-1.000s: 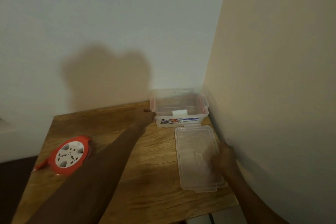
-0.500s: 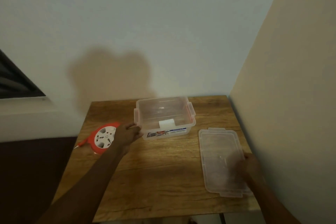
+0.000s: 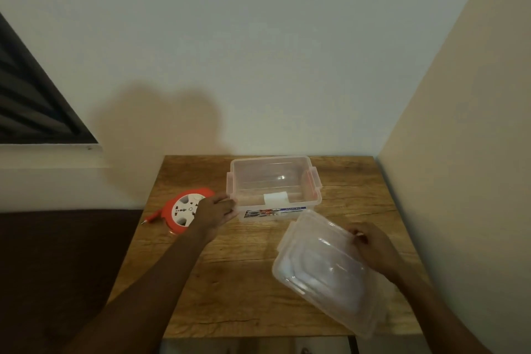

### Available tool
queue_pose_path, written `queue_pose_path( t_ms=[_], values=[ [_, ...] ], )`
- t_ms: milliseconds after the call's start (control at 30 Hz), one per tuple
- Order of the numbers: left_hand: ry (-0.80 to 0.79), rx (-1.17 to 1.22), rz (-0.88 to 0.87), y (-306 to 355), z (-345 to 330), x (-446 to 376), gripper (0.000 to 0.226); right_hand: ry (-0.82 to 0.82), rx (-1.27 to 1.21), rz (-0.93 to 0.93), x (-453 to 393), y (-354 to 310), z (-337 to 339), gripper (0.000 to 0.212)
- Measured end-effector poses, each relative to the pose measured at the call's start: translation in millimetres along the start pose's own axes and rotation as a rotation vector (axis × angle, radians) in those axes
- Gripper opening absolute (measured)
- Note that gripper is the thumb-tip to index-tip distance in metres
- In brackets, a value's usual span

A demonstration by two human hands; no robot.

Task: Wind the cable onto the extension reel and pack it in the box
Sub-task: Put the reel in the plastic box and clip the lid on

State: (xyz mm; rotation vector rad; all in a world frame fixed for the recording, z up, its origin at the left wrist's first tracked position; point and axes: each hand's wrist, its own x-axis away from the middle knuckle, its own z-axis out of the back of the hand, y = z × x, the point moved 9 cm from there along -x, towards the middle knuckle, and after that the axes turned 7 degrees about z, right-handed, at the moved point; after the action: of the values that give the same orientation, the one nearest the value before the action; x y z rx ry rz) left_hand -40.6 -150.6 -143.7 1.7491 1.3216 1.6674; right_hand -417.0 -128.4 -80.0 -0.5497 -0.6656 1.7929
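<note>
Just beyond the left hand, whose curled fingers grip its near-left corner, the clear box sits open on the wooden table. Behind that hand's knuckles, on its outer side, lies the orange extension reel, white socket face up, its cable end trailing off to the left. Under the right hand, the transparent lid is tilted off the table, its far edge pinched between thumb and fingers.

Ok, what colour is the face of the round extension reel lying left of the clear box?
White, ringed by an orange-red rim, on the round extension reel; seen in the head view.
</note>
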Motion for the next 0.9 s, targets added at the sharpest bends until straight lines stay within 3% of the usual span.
queue_pose_path(
  t_ms=[133, 433, 600, 900],
  values=[
    [-0.006, 0.002, -0.004, 3, -2, 3, 0.018, -0.132, 0.093, 0.142, -34, -46, -42, 0.032],
    [0.03, -0.087, -0.027, 10, -4, 5, 0.014, -0.218, 0.235, 0.229, -70, -103, -102, 0.027],
    [0.089, -0.135, -0.055, 12, -2, 5, 0.039, -0.157, 0.338, 0.202, -72, -102, -115, 0.028],
    [0.103, -0.197, -0.045, 16, -5, 5, 0.036, -0.061, 0.368, 0.195, -68, -91, -129, 0.026]
  ],
)
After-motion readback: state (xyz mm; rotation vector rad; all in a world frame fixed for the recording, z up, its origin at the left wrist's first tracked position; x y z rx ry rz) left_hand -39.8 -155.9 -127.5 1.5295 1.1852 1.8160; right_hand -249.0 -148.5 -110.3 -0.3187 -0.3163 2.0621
